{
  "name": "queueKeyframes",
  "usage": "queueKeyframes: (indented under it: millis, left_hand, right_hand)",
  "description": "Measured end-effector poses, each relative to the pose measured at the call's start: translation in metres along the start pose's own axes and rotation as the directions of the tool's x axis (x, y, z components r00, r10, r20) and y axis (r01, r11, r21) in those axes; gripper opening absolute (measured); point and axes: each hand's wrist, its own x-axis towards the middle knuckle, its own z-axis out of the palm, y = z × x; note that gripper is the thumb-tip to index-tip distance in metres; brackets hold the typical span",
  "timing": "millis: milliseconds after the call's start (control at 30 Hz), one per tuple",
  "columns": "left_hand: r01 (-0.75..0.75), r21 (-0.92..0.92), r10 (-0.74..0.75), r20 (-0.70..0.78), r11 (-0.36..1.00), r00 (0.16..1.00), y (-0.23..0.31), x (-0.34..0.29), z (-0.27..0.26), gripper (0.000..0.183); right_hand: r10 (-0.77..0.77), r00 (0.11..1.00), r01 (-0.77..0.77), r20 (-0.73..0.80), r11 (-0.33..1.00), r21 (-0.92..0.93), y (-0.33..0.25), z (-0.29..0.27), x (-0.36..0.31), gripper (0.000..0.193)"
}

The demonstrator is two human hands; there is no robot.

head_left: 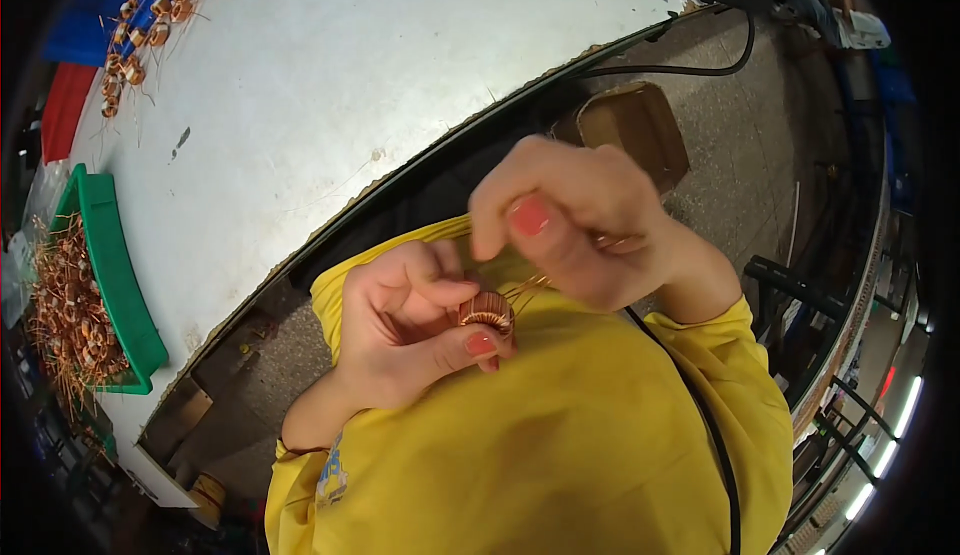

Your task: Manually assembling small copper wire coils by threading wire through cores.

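Toroidal copper coil sits in the pinched grip of the left hand, wire leads angling up-right toward the right hand, curled around copper wire.

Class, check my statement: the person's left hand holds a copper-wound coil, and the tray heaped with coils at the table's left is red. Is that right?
Not quite: the tray heaped with coils is green, not red, as the head view shows. The left hand does hold a copper-wound coil.

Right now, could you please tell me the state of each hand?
Left hand: closed, holding a coil between thumb and fingers.
Right hand: curled closed, holding copper wire.
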Motion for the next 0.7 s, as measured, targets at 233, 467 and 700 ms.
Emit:
queueKeyframes:
  millis: [233,467,700]
  left_hand:
    - [-0.283,-0.237,0.275,-0.067,0.929,0.959,0.035,-0.048,-0.049,0.033]
    - [-0.033,0.023,0.031,0.102,0.999,0.994,0.081,-0.056,0.005,0.035]
    - [-0.266,0.783,0.220,0.168,0.563,0.961,0.103,-0.087,0.020,0.012]
  right_hand:
    - [0.078,0.608,0.144,-0.790,0.968,0.206,-0.030,-0.095,-0.038,0.015]
    - [-0.075,0.870,0.067,-0.488,0.997,-0.035,-0.064,0.010,0.061,0.019]
    - [-0.091,0.981,0.187,0.170,0.657,-0.730,-0.074,0.080,0.194,0.009]
